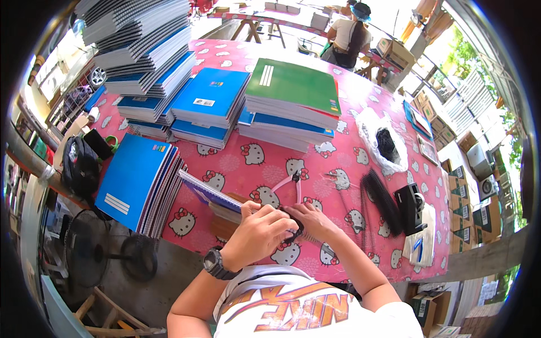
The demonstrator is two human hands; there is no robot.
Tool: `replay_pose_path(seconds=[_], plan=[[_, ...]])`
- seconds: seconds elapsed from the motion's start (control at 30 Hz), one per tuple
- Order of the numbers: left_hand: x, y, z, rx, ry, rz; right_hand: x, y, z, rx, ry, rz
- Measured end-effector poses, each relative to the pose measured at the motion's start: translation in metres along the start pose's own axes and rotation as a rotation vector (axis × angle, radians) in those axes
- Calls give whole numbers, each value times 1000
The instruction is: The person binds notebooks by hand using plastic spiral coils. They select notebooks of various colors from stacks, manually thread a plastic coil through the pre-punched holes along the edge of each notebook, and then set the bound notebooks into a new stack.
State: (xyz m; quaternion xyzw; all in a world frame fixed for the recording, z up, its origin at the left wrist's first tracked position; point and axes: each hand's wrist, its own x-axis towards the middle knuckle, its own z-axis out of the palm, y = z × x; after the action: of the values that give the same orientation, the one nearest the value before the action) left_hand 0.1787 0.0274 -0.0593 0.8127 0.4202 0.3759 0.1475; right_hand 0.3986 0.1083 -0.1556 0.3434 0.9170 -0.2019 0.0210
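My left hand (260, 232), with a black watch on its wrist, is closed, its fingers curled over the near end of a notebook with a purple cover (209, 193). My right hand (311, 221) lies against it on the right, fingers bent inward around a small black object (293, 232). What exactly each hand grips is hidden between them. Below the right hand, a thin wire coil (311, 241) runs off to the right. Pink-handled pliers (296, 177) rest open on the table just beyond my hands. A brown board (225, 226) lies under the notebook.
Blue notebooks (135, 179) are stacked at left, with a tall pile (143, 65) behind. Green-covered notebooks (294, 85) stand ahead. On the right are black coils (381, 203), a tape dispenser (411, 209) and a white plastic bag (382, 143). A person (350, 35) is far off.
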Motion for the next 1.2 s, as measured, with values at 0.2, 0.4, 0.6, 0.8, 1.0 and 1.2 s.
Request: replay_pose_path(seconds=[0.2,0.4,0.6,0.8,1.0,1.2], plan=[[0,-1,9,156,99,-4,-14,2,11,-67,114,114],[0,-10,10,139,40,-20,4,2,13,42,42,-7],[2,-8,7,141,89,-30,2,9,1,183,203,-55],[2,-11,8,124,43,-58,-6,22,-27,1242,111,-13],[3,-7,-3,203,66,-61,-1,7,-41,1432,-61,-121],[-12,-27,-4,227,186,-139,2,-37,-79,1322,-29,-371]])
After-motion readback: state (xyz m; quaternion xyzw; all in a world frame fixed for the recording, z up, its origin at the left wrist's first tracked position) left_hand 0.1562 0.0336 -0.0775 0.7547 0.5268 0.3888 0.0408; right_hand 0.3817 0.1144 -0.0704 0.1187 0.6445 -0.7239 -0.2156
